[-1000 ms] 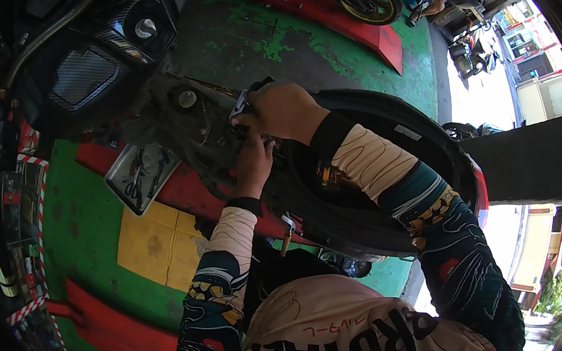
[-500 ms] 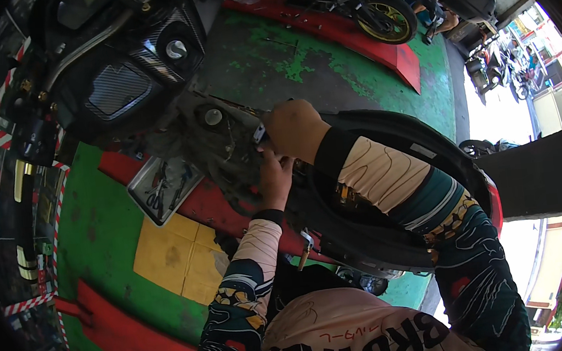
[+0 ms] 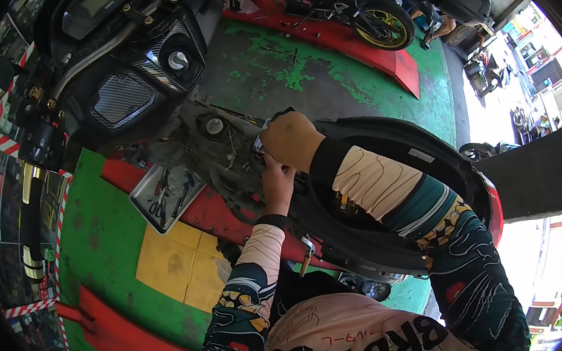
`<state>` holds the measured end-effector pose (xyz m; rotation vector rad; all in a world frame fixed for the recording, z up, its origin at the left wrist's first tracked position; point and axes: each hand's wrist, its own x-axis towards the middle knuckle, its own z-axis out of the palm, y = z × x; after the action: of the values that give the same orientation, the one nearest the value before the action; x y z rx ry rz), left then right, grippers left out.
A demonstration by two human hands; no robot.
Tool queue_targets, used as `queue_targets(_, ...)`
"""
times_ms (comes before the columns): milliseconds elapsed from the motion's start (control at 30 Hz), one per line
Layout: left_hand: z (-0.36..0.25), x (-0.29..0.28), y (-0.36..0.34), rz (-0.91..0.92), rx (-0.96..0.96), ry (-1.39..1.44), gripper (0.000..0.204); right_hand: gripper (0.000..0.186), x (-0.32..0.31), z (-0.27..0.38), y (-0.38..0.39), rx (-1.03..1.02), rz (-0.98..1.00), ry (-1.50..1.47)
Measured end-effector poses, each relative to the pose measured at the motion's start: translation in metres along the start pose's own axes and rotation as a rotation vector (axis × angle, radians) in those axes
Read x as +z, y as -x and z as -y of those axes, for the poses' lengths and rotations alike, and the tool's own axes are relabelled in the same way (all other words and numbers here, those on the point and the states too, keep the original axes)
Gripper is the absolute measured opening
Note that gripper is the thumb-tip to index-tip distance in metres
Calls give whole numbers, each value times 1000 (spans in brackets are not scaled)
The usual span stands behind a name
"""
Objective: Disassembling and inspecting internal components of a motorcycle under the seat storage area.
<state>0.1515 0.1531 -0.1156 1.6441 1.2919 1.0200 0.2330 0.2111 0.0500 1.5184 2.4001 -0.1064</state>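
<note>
My right hand [image 3: 289, 138] is closed over a small silver-and-black piece [image 3: 259, 139] on the opened scooter body. My left hand [image 3: 279, 179] is just below it, fingertips curled up at the same spot and mostly hidden under the right. Left of my hands is the dusty frame [image 3: 214, 155] with a round cap [image 3: 214, 125] on it. The black open storage bucket [image 3: 416, 154] lies to the right, and the dashboard with carbon-patterned panels [image 3: 122, 96] is at the upper left.
A metal tool tray [image 3: 138, 194] sits beyond my left arm, near a red platform [image 3: 206, 211] and yellow pad [image 3: 169, 256]. Another motorcycle [image 3: 381, 24] stands on a red ramp, a person [image 3: 444, 24] partly behind it. A glass display case [image 3: 5, 225] lines the left.
The whole view has shifted, so the scooter and floor sit lower and farther right in the picture. My hands stay at the same spot on the scooter, with the right bent slightly differently.
</note>
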Motion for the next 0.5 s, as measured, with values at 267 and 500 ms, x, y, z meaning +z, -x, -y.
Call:
queue_targets(267, 21, -4, 2, -13, 26, -114, 55, 18, 5, 7, 10, -130, -384, -55)
queue_targets(500, 24, 5, 1, 21, -37, 12, 58, 20, 7, 5, 2, 16, -115, -59)
